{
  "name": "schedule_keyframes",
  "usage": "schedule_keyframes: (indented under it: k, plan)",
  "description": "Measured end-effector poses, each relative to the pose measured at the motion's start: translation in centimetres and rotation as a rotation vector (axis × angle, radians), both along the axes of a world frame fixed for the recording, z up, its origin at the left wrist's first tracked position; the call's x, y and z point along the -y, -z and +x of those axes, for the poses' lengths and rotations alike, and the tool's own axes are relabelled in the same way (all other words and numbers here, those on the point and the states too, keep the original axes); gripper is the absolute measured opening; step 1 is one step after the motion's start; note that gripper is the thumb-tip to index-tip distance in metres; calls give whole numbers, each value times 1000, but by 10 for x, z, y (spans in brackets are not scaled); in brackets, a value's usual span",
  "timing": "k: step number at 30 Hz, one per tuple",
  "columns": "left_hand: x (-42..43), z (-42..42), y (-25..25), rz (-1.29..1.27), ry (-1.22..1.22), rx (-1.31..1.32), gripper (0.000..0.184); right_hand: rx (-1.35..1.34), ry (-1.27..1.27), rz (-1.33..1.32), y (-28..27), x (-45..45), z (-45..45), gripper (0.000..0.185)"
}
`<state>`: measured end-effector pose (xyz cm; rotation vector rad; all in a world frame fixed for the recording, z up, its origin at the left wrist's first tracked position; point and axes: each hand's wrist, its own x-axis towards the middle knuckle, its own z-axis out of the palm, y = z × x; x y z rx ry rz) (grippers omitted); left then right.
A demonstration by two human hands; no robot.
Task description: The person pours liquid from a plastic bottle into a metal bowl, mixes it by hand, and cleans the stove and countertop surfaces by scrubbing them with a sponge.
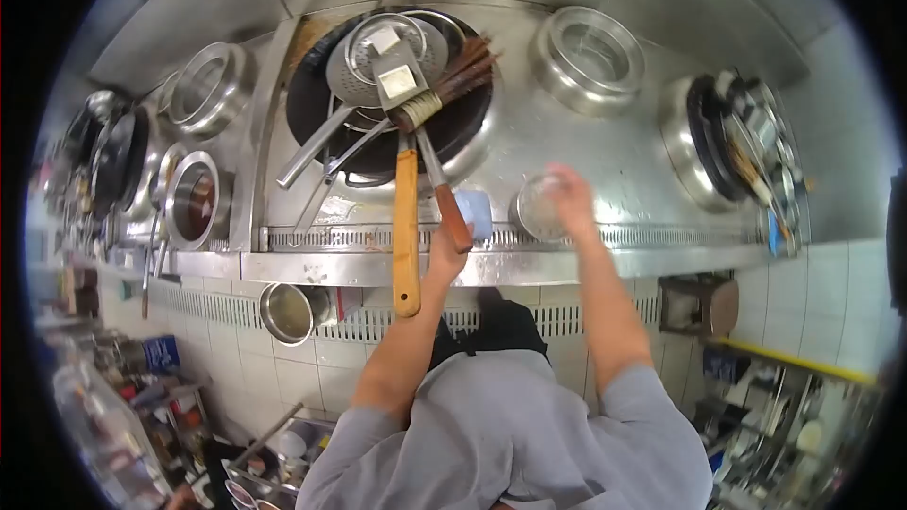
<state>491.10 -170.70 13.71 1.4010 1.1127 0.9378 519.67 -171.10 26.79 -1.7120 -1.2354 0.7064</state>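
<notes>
My left hand (448, 253) is at the counter's front edge, partly hidden behind wooden handles. Its fingers are closed at the lower left edge of a light blue, square, cloth-like piece (476, 213). To the right, a shallow round see-through or shiny bowl (537, 212) sits at the counter front. My right hand (573, 196), blurred, has its fingers at this bowl's right rim. Above my left hand, a spatula with a yellow wooden handle (406, 227) and a tool with a red-brown handle (452, 217) stick out from the wok (312, 118).
A perforated skimmer (350, 71) and a bundled whisk brush (463, 76) lie over the wok. A steel pot (600, 85) stands behind; another wok station (694, 161) is at right. A pot of reddish liquid (196, 203) stands left, and a pan (288, 314) hangs below the edge.
</notes>
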Motion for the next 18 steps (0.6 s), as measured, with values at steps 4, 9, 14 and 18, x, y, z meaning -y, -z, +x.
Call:
schedule_keyframes:
  k: [4, 9, 14, 18]
  plan:
    - [3, 5, 48, 72, -59, -156, 57, -320, 273, 18, -19, -77, 147, 42]
    - [-1, 35, -19, -275, -187, -215, 53, 280, 345, 19, 29, -236, 311, 57]
    - [-2, 80, -66, -115, -218, -593, 58, 667, 194, -376, 20, -330, 339, 58]
    - [1, 101, -92, -44, -286, -763, 65, 1011, -102, -690, 87, -383, 360, 56]
